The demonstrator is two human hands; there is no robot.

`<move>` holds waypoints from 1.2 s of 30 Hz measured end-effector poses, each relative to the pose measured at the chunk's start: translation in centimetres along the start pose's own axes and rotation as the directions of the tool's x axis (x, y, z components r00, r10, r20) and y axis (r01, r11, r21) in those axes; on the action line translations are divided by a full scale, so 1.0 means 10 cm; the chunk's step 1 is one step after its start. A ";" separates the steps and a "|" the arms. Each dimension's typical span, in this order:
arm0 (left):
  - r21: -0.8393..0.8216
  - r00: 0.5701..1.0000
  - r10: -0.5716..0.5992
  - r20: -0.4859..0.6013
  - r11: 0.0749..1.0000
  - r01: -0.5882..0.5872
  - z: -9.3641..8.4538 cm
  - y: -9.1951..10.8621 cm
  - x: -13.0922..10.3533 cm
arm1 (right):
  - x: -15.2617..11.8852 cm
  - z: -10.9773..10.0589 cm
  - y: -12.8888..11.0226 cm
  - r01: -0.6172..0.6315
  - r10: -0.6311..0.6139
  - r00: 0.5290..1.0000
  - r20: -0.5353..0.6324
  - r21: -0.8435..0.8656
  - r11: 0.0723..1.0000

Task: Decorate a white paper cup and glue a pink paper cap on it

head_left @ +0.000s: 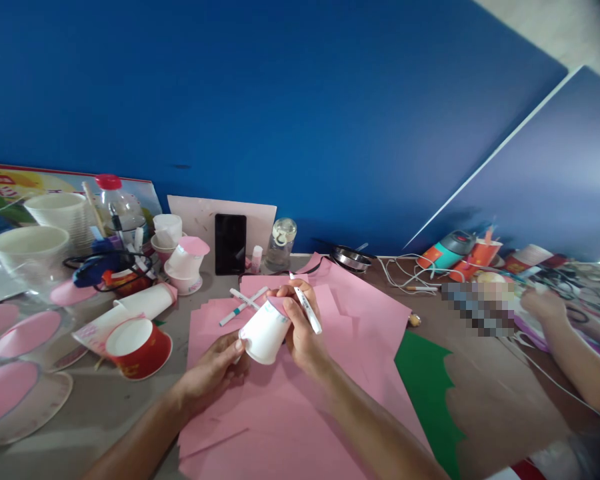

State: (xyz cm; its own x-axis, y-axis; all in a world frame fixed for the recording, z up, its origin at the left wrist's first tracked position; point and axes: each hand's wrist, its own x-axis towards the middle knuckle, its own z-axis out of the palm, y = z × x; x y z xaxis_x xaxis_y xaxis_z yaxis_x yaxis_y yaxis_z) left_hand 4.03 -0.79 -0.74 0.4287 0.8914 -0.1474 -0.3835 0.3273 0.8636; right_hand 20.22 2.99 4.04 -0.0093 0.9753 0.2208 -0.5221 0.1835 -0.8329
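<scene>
A white paper cup (265,332) with a pink paper top is tilted above pink sheets (280,427). My left hand (219,365) grips its lower left side, thumb on the rim. At the cup's pink end, my right hand (303,320) is closed round a white marker (307,310), whose back end points down to the right. The marker's tip is too small to make out. Behind the cup, white markers (244,299) lie crossed on the pink paper.
On the left stand stacked cups (60,210), a red cup (131,343) and a bottle (117,207). A black phone (231,244) and a glass jar (281,243) are at the back. Green paper (425,393), cables (400,277) and another person's arm (575,347) are on the right.
</scene>
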 end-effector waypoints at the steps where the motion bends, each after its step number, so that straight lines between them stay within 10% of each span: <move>1: 0.000 1.000 0.003 -0.001 1.000 -0.003 0.01 0.00 0.00 | 0.00 0.00 0.00 -0.002 0.002 1.000 -0.005 0.003 1.000; 15: 0.005 0.999 -0.030 -0.026 1.000 0.030 0.05 0.06 -0.01 | 0.02 -0.09 0.06 0.056 -0.046 0.995 0.089 -0.113 0.992; 36: -0.096 0.990 0.017 -0.138 0.995 -0.030 -0.07 -0.01 0.02 | 0.12 -0.11 0.01 0.108 -0.111 0.992 -0.064 -0.043 0.993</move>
State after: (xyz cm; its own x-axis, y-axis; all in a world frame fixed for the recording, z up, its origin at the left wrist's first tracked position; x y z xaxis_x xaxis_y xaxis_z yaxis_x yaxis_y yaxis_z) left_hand 3.58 -0.46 -1.20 0.3050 0.9315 -0.1980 -0.4734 0.3287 0.8172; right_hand 21.12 4.32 3.67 0.1037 0.9547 0.2788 -0.4826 0.2934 -0.8252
